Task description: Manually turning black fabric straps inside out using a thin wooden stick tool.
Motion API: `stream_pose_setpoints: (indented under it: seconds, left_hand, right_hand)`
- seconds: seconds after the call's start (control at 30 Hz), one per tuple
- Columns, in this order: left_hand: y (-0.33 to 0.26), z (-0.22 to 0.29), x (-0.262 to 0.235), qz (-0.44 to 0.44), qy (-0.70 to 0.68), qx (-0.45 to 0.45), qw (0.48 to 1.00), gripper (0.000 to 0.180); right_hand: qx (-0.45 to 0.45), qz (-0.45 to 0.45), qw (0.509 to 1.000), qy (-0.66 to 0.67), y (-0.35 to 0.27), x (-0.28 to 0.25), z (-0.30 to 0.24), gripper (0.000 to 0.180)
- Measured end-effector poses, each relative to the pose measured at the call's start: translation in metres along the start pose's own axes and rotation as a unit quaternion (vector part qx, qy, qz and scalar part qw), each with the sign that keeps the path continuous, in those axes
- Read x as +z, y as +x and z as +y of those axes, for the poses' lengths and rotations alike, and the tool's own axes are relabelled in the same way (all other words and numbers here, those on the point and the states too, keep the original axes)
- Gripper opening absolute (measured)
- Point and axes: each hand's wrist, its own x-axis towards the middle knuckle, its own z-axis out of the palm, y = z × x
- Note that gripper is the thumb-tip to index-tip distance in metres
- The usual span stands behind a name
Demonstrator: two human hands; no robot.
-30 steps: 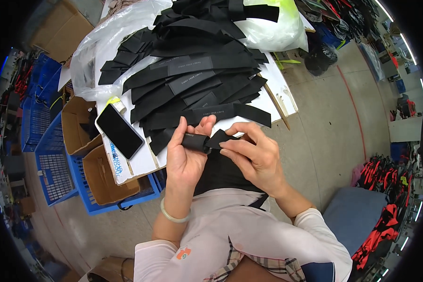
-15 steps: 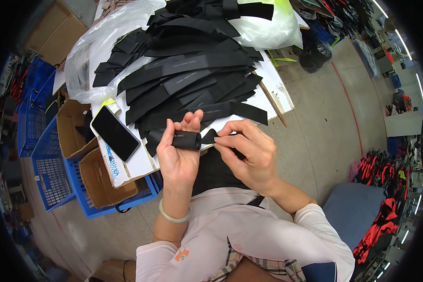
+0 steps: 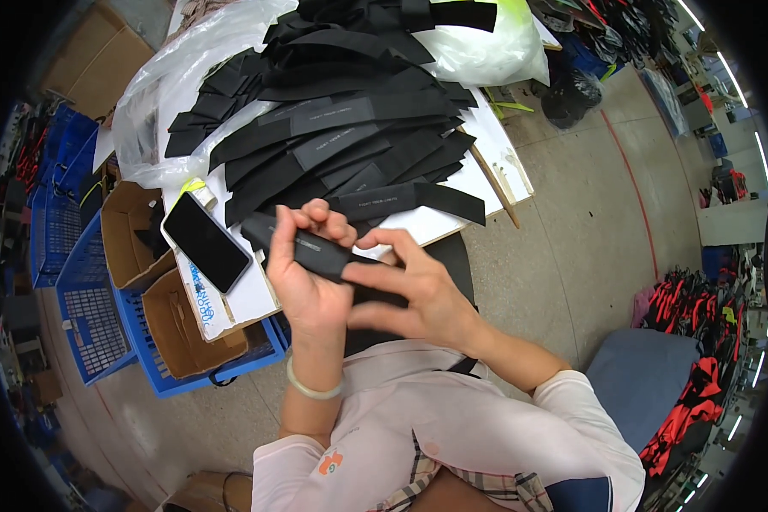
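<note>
A folded black fabric strap (image 3: 303,248) lies across the left hand (image 3: 307,282), clenched in its curled fingers, while the right hand (image 3: 418,290) pinches its near end above the table edge; brown cardboard boxes (image 3: 158,282) sit in a blue plastic crate (image 3: 102,316) beside it

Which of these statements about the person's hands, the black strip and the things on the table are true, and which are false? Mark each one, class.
1. The left hand holds a black strip. True.
2. The right hand is resting flat on the table, away from the strip. False: it is raised, with its fingers at the strip's end.
3. A phone lies on the table with its dark screen up. True.
4. The pile of black strips sits in a blue crate. False: it lies on the table.
5. The left wrist wears a pale bracelet. True.
</note>
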Motion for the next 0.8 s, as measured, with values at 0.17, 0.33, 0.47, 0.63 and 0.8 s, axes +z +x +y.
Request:
stream_pose_setpoints:
  seconds: [0.17,0.33,0.47,0.63,0.8]
  left_hand:
    - [-0.011,-0.029,0.005,0.006,0.136,0.031,0.990,0.031]
    - [0.007,0.008,0.010,-0.014,-0.031,-0.059,0.998,0.034]
    - [0.016,0.012,0.003,-0.068,-0.079,-0.092,0.990,0.034]
    - [-0.002,-0.007,0.015,-0.023,0.128,-0.040,0.991,0.035]
    - [0.012,0.012,0.020,-0.063,0.107,-0.026,0.992,0.033]
  right_hand:
    - [-0.014,-0.135,0.970,-0.202,0.007,0.006,0.016,0.024]
    - [-0.062,-0.108,0.982,-0.138,0.025,0.020,0.016,0.023]
    - [0.002,-0.156,0.969,-0.191,0.005,0.003,0.008,0.043]
    - [-0.059,-0.170,0.956,-0.233,0.021,0.016,0.032,0.017]
    - [-0.040,-0.142,0.972,-0.185,0.013,0.006,0.015,0.039]
